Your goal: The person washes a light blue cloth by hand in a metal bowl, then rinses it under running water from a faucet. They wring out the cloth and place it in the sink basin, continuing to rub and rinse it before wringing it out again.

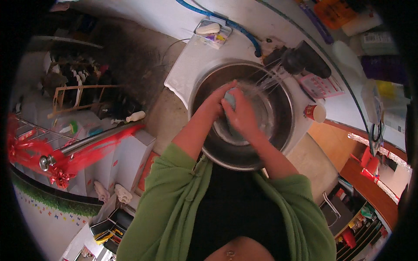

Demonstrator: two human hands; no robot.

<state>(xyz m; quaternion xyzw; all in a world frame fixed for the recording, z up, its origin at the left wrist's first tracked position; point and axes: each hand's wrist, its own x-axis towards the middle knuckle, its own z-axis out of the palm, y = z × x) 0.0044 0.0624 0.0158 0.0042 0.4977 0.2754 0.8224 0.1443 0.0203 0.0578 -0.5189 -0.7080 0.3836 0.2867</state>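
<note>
A round stainless steel basin (282,137) stands in front of me on a white surface. Both my hands are over it, close together around a pale blue-grey item (230,98), perhaps a cloth or sponge. My left hand (219,99) is curled at its left side, fingers pointing up. On the other side my right hand (240,112) presses against it with bent fingers. Water in several thin streams falls into the basin from a black spray head (294,60) at the upper right. The inside of my left palm is hidden.
A clear tray (214,44) with a white object and small items stands behind the basin. Right of it are a red patterned paper cup (315,113) and a pink-edged card (321,85). A blue hose (235,26) runs along the back. Stairs with a metal handrail (98,137) are at left.
</note>
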